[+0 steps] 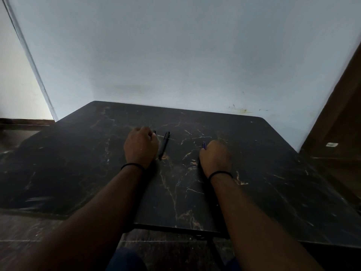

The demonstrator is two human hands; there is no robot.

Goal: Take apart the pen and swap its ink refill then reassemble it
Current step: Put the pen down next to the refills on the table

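A black pen (163,145) lies on the dark marble-pattern table (263,173), pointing away from me, just right of my left hand (141,146). That hand rests knuckles-up on the table with its fingers curled; a small dark tip sticks out past its fingers, and what it belongs to is hidden. My right hand (215,156) also rests curled on the table, to the right of the pen. A thin blue refill (204,145) pokes out from its fingers at the top left. Both wrists wear a black band.
The table stands against a pale wall (185,55). A brown wooden door or cabinet (340,133) stands at the right. The near table edge (175,227) runs just in front of my forearms, with dark floor below.
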